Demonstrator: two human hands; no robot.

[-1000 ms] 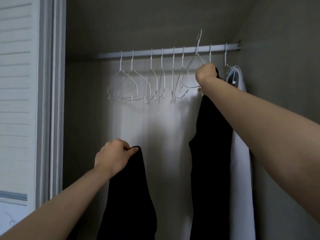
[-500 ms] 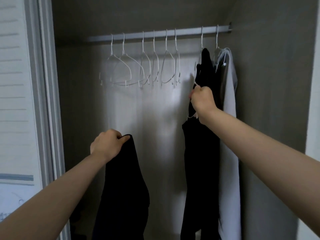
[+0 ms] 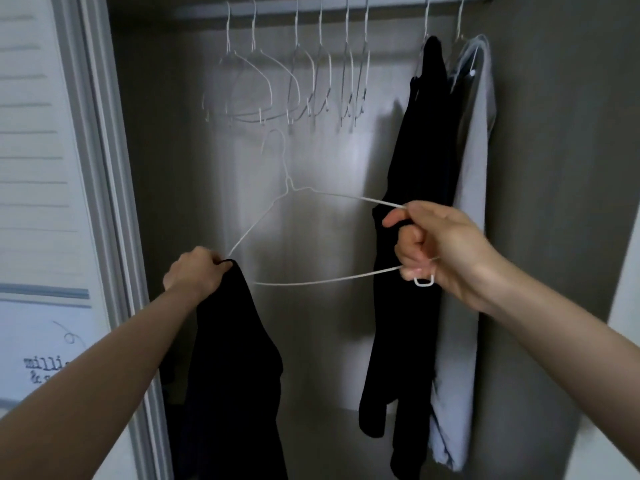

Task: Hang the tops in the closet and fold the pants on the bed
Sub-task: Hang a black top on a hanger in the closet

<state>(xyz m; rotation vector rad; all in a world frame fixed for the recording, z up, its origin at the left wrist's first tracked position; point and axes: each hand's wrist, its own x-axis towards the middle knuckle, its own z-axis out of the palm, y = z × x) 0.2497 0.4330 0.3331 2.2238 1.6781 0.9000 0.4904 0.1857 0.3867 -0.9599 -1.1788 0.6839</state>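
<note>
My left hand (image 3: 195, 271) grips the top edge of a black garment (image 3: 232, 368) that hangs down in front of the closet's lower left. My right hand (image 3: 440, 251) holds one end of a white wire hanger (image 3: 304, 233), which stretches level towards my left hand, hook pointing up. The hanger's far tip reaches my left hand's fingers. On the closet rod (image 3: 346, 3) hang a black top (image 3: 412, 237) and a light grey top (image 3: 467, 237) at the right.
Several empty white wire hangers (image 3: 294, 88) hang on the rod's left and middle part. A white louvred door (image 3: 38, 168) and its frame stand at the left. The closet's side wall (image 3: 561, 168) is close on the right.
My right hand has come down from the rod with a wire hanger and now holds it out in front of the closet, towards my left hand. The view has tilted down.
</note>
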